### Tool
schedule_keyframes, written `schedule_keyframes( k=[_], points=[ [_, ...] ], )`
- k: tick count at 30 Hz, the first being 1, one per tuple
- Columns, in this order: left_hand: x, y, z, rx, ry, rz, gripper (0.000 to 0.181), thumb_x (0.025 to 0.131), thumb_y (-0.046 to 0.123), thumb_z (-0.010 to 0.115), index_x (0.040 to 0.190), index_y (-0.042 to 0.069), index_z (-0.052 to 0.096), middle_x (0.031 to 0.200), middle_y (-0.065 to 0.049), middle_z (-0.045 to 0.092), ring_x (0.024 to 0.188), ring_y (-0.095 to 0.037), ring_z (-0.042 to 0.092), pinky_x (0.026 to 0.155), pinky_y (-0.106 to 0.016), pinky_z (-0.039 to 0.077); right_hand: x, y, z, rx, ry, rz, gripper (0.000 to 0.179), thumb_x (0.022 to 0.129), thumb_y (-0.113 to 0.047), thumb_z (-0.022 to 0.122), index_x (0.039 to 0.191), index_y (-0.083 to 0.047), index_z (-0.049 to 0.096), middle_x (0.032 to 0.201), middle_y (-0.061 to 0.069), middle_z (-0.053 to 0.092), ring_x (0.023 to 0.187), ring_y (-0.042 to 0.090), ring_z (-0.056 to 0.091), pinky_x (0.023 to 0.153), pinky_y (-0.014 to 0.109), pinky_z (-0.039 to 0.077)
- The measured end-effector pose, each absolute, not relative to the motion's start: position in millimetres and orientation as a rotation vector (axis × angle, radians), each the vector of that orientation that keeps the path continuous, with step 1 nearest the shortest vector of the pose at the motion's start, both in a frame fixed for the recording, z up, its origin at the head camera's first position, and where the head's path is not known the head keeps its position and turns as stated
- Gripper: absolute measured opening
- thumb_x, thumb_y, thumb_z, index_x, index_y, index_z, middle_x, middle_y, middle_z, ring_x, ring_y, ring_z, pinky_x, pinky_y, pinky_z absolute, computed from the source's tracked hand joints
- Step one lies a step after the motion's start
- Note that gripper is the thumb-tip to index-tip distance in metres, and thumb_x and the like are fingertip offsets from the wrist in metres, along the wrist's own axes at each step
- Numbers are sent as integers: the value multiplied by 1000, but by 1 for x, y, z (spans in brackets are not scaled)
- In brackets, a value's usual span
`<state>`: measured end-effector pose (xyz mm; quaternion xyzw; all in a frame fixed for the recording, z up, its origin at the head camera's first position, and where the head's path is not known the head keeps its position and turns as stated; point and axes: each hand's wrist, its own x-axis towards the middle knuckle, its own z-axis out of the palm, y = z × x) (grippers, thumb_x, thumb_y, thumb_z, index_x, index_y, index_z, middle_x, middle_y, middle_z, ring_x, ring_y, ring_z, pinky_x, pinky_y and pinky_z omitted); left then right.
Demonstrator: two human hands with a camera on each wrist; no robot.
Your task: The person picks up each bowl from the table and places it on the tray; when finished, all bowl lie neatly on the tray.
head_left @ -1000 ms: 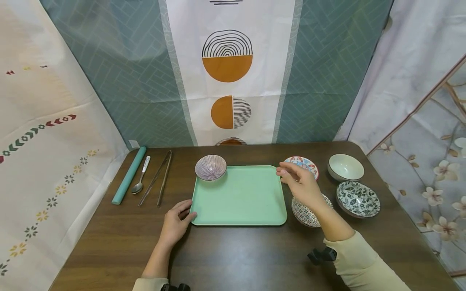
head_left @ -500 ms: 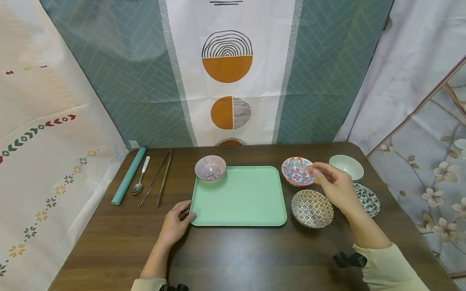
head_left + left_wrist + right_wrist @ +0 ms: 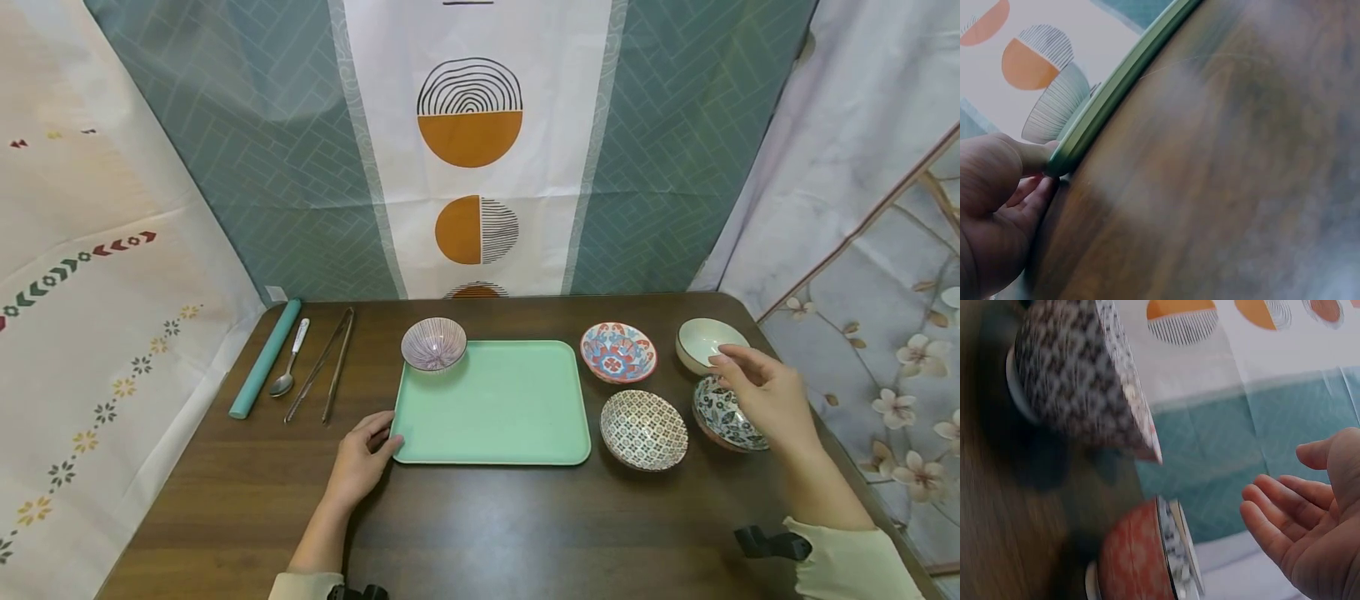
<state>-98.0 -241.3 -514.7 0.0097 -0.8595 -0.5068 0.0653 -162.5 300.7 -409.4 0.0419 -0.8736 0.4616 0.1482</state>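
My left hand (image 3: 358, 462) grips the near left corner of the mint-green tray (image 3: 495, 408); in the left wrist view its thumb lies on the rim and its fingers are below. Over the tray's far left corner sits a small purple-striped bowl (image 3: 433, 346). Empty, with fingers loosely bent, my right hand (image 3: 776, 404) is raised over the leaf-patterned bowl (image 3: 723, 417), partly covering it. Its fingertips overlap the near rim of the pale green bowl (image 3: 701, 337) in the head view. The right wrist view shows the leaf-patterned bowl's reddish outside (image 3: 1135, 556).
Right of the tray stand a red-and-blue flowered bowl (image 3: 618, 354) and a checked bowl (image 3: 643, 429). To the left lie a teal roll (image 3: 265, 360), a spoon (image 3: 289, 358) and metal tongs (image 3: 337, 367). Hanging cloths (image 3: 300, 167) enclose the table (image 3: 480, 533).
My right hand has moved right from the tray's far right corner, past the flowered bowl, to above the leaf-patterned bowl. The left hand and tray have stayed put.
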Motion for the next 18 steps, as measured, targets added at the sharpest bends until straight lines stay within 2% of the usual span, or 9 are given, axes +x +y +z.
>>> schedule_keyframes(
  k=[3,6,10,13,14,16,18],
  points=[
    [-99,-241,-515,29,-2598,-1532,41,93,1,71,133,-8,61,136,-21,58,121,-35,61,100,-40,52,-161,317,-413,120,-2493,1358,38,104,-21,59,128,8,59,93,-35,62,75,-13,63,65,7,52],
    [-98,-242,-516,37,-2599,-1537,42,94,2,71,133,-7,61,136,-21,58,121,-35,60,100,-40,52,-161,332,-417,83,-2486,1407,32,104,-20,59,126,3,61,93,-35,63,77,-14,63,66,6,51],
    [-99,-242,-518,35,-2596,-1536,42,93,2,72,133,-7,61,136,-20,58,122,-35,60,101,-40,52,-160,347,-423,-12,-2506,1354,38,103,-24,60,126,7,61,90,-36,62,75,-17,62,65,4,48],
    [-99,-243,-519,24,-2589,-1534,42,93,2,72,133,-7,61,135,-21,59,121,-35,61,101,-40,52,-158,356,-429,-69,-2546,1198,44,102,-26,61,127,10,61,88,-41,56,75,-22,54,64,3,44],
    [-99,-243,-519,23,-2589,-1534,42,93,2,72,133,-7,61,135,-21,59,121,-34,61,101,-40,52,-158,358,-432,-85,-2561,1156,43,102,-27,61,127,9,62,89,-38,57,76,-23,51,63,4,43],
    [-100,-243,-519,20,-2589,-1536,42,93,2,72,133,-7,61,135,-21,59,121,-34,61,101,-41,52,-157,362,-437,-110,-2589,1074,41,102,-26,61,126,7,64,93,-24,67,77,-24,45,63,6,41],
    [-99,-243,-519,20,-2589,-1540,42,93,3,72,133,-7,61,135,-21,59,121,-34,61,101,-41,52,-156,365,-442,-139,-2619,1008,41,102,-27,60,126,6,64,100,1,74,77,-25,40,62,8,39]
  ],
)
